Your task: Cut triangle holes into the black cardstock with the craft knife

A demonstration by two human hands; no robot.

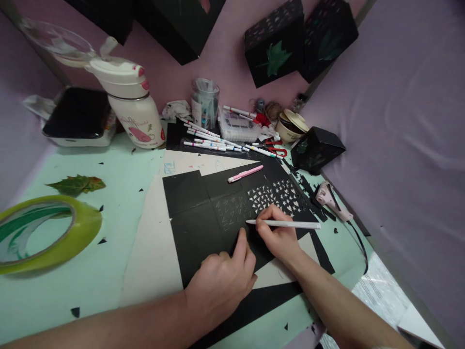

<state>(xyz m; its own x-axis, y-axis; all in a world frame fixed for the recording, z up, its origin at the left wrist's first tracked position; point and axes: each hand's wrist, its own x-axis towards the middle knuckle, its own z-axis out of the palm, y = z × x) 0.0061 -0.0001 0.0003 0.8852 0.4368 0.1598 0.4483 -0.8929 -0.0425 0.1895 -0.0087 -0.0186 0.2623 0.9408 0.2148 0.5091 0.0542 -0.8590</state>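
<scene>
A black sheet of card (196, 228) lies on the table, part of it cut through with small triangle and star shapes (276, 196) and part marked with pale drawn triangles (232, 211). My right hand (278, 235) holds a white pen (286, 224) with its tip on the card beside the drawn marks. My left hand (223, 278) rests fist-like on the card's near edge, thumb pressing it down. A pink pen (245, 173) lies loose on the card farther back.
A green tape roll (47, 232) and a leaf (78, 184) lie at left. A white bottle (134, 104), a jar (205, 102), several markers (218, 140), red scissors (274, 148), black boxes (316, 150) and a pink tool (330, 198) crowd the back and right.
</scene>
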